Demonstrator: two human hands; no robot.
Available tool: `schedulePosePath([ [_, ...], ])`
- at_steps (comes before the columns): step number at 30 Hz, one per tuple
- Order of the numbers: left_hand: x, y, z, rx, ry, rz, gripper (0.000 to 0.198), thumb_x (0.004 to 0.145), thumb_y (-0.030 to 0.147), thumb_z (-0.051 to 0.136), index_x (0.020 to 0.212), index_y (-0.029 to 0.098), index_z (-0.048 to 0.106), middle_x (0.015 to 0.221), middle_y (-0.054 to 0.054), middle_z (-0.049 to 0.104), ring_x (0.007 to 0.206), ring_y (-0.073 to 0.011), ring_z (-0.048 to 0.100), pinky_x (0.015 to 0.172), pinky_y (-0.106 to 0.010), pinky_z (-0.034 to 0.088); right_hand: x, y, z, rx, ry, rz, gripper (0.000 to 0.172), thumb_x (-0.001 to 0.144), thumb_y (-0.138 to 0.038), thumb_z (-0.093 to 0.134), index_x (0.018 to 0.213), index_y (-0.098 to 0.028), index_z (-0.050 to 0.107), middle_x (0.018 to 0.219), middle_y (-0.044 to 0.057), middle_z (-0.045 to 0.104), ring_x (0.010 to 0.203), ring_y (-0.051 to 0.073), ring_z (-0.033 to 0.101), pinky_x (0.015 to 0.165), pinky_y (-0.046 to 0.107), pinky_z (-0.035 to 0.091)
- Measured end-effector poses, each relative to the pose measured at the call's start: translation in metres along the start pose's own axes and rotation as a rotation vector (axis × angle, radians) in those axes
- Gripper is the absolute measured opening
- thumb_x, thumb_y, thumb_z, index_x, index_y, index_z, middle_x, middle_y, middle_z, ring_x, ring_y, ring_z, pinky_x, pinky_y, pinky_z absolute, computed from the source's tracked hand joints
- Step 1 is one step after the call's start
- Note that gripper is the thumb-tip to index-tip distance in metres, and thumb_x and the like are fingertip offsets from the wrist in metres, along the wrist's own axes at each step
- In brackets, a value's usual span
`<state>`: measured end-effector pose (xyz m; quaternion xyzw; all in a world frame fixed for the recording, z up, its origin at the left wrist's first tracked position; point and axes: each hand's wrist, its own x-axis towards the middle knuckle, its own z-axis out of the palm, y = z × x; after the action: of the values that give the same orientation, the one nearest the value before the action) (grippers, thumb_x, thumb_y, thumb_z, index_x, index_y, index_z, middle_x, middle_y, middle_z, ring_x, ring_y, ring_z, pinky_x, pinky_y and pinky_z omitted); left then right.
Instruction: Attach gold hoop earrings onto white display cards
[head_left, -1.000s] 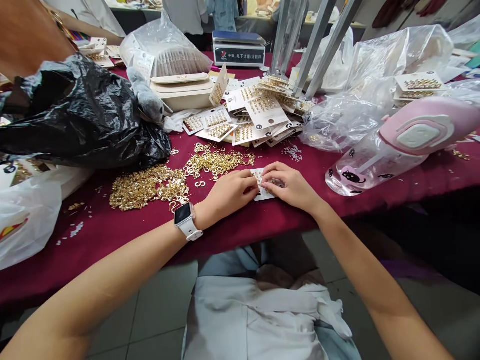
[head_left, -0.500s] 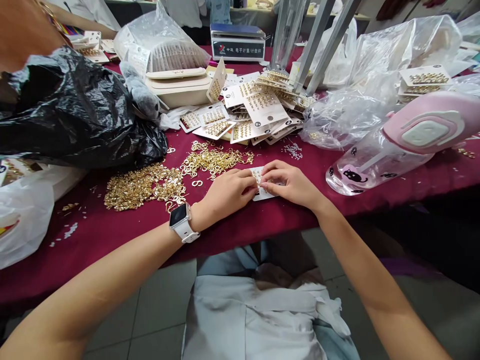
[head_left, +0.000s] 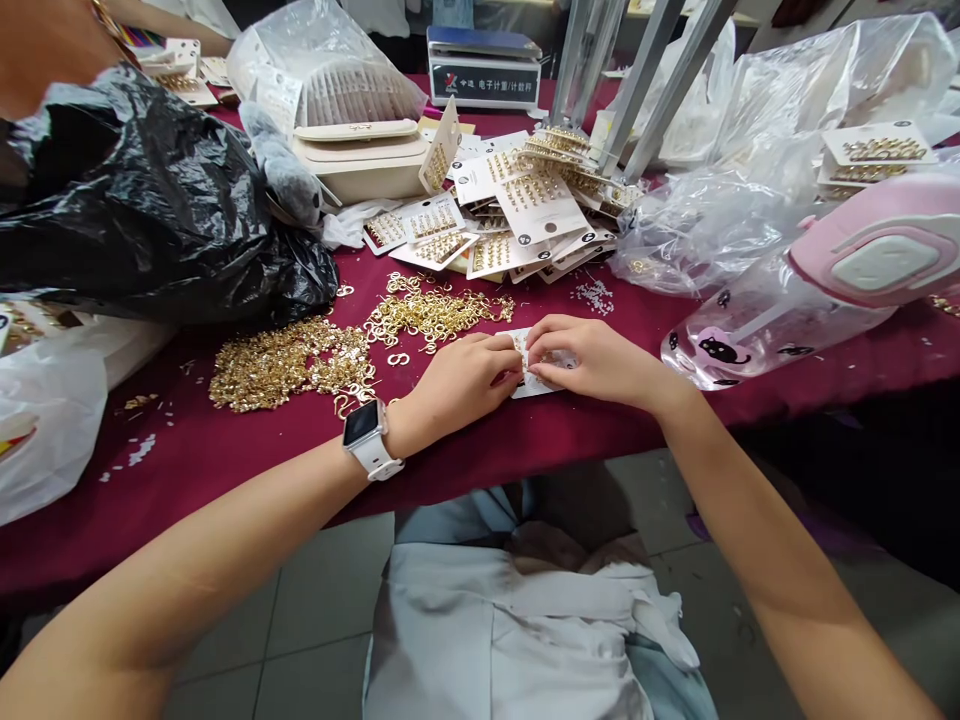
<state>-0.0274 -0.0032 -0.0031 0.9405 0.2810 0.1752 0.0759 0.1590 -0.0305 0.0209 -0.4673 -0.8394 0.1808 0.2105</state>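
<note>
A small white jewellery card lies on the table before me, largely hidden under my fingers. My left hand, with a watch at its wrist, is closed on the card's left side. From the right, my right hand reaches over the card, thumb and fingertips pinched together at its middle. What sits in that pinch is too small to make out. Beyond my left hand lie a heap of gold S-shaped hooks and a heap of small gold pieces. A scatter of tiny clear bits lies past my right hand.
Filled jewellery cards are piled behind the hooks. A black plastic bag bulges at left, near a beige case. At right, a pink-lidded bottle leans by clear plastic bags. A weighing scale and metal posts stand behind.
The view has shifted slightly. Both hands stay at the card, the right hand's fingers only a little changed in position over it.
</note>
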Motion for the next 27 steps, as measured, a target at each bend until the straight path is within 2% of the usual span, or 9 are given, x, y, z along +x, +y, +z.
schedulePosePath([
  [5,-0.001,-0.002,0.002,0.01,-0.025,0.029,0.02,0.089,0.02,0.046,0.088,0.019,0.066,0.089,-0.002,0.064,0.083,-0.015,0.059,0.079,-0.027,0.046,0.007,-0.005,-0.005,-0.134,-0.095,-0.063,0.014,0.08,-0.012,0.053,0.076,-0.016,0.066,0.092,0.007,0.064,0.085,0.018,0.062,0.081,0.03,0.049],
  [9,-0.003,-0.004,0.003,0.03,-0.046,0.061,0.025,0.092,0.021,0.039,0.096,0.018,0.064,0.097,-0.004,0.063,0.088,-0.0163,0.059,0.081,-0.029,0.046,0.01,-0.011,-0.006,-0.41,-0.198,-0.156,0.02,0.085,-0.013,0.046,0.082,-0.014,0.065,0.09,0.01,0.062,0.084,0.022,0.059,0.079,0.035,0.049],
  [13,-0.003,-0.003,0.003,0.052,-0.068,0.065,0.025,0.091,0.021,0.038,0.093,0.017,0.063,0.096,-0.004,0.063,0.086,-0.0158,0.059,0.081,-0.028,0.046,0.008,-0.014,-0.006,-0.667,-0.258,-0.28,0.025,0.088,-0.011,0.039,0.086,-0.013,0.064,0.087,0.012,0.061,0.084,0.024,0.057,0.077,0.037,0.048],
  [21,-0.002,-0.004,0.004,0.055,-0.065,0.055,0.024,0.091,0.021,0.039,0.097,0.019,0.063,0.102,-0.003,0.063,0.091,-0.0171,0.059,0.084,-0.029,0.046,0.003,0.0,-0.002,-0.396,-0.175,-0.18,0.019,0.089,-0.017,0.043,0.088,-0.014,0.062,0.093,0.011,0.06,0.086,0.023,0.058,0.08,0.038,0.05],
  [27,-0.002,-0.003,0.003,0.05,-0.049,0.061,0.025,0.092,0.022,0.039,0.1,0.019,0.063,0.101,-0.004,0.064,0.091,-0.0161,0.059,0.083,-0.028,0.046,0.004,-0.001,-0.003,-0.33,-0.158,-0.166,0.019,0.089,-0.017,0.043,0.085,-0.016,0.062,0.092,0.01,0.061,0.085,0.022,0.059,0.078,0.036,0.049],
])
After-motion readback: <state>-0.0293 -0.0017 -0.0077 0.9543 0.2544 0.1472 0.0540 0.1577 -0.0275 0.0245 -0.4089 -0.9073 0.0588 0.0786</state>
